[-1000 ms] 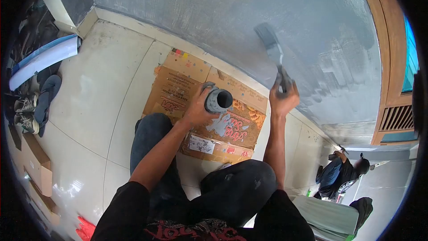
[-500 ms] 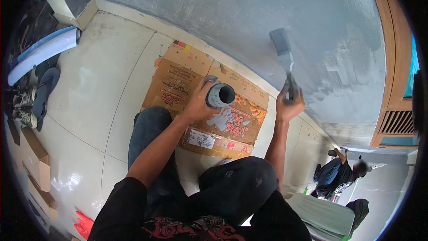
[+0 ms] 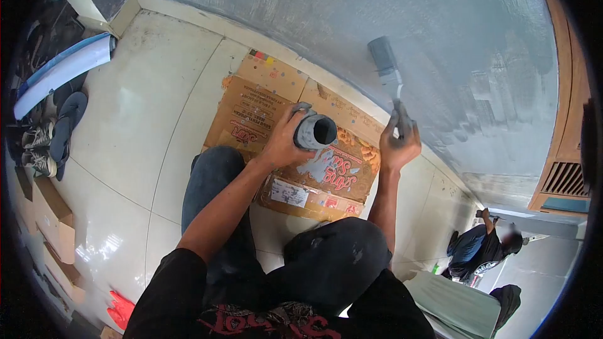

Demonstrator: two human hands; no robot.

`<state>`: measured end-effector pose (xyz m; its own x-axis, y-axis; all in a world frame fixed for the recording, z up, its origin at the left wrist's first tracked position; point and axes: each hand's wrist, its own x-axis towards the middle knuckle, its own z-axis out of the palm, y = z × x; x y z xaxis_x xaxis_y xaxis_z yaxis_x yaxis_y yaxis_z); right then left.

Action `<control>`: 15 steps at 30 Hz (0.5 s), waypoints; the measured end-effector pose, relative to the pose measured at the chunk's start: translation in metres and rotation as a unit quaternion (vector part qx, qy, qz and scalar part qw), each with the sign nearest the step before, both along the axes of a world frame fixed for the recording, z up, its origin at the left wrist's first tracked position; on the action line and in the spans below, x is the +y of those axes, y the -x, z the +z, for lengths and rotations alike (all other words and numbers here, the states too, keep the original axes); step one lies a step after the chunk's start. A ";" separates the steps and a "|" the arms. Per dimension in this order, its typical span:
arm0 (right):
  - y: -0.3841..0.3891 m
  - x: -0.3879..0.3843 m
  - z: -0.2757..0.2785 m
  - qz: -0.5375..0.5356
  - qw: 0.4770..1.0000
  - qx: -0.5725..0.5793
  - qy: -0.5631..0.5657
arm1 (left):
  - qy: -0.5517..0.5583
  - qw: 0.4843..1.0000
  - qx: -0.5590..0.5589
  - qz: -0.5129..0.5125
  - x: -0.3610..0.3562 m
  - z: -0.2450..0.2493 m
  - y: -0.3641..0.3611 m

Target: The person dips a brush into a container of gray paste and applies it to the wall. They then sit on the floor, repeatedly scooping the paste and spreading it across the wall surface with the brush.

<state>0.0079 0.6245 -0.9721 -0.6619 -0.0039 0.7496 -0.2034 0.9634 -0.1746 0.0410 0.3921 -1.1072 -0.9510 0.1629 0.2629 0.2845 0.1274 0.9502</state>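
Observation:
My left hand (image 3: 281,140) is closed around a grey-smeared cylindrical container (image 3: 308,132), its dark round mouth facing up. I cannot make out what is inside. In my right hand (image 3: 402,147) is the handle of a wide paintbrush (image 3: 384,58), fingers wrapped round it. Its dark grey bristles lie against or very near the grey, streaky wall (image 3: 301,6); contact is not certain. Below the container, a flattened cardboard box (image 3: 260,85) with printed lettering and grey splotches covers the floor beside the skirting.
Another person (image 3: 480,248) crouches by the wall at far right, near a pale green-covered piece of furniture (image 3: 455,301). Sandals (image 3: 74,113), sneakers (image 3: 39,162) and cardboard boxes (image 3: 55,210) line the left side. A red glove (image 3: 120,309) lies lower left. A wooden frame (image 3: 568,88) borders the wall's right.
The brush and my right hand have moved a little left along the wall. My left hand keeps its hold on the container. The other person's arm and head have shifted slightly.

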 end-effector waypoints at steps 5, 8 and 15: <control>0.020 -0.039 -0.021 0.066 0.996 -0.056 -0.025 | 0.005 1.000 -0.009 -0.016 0.004 -0.004 -0.003; 0.047 -0.030 -0.037 0.023 0.998 -0.027 -0.051 | 0.001 1.000 -0.006 -0.014 0.002 -0.001 -0.003; -0.001 -0.011 -0.048 -0.013 0.998 -0.057 0.007 | 0.018 1.000 0.010 0.001 0.001 -0.003 0.002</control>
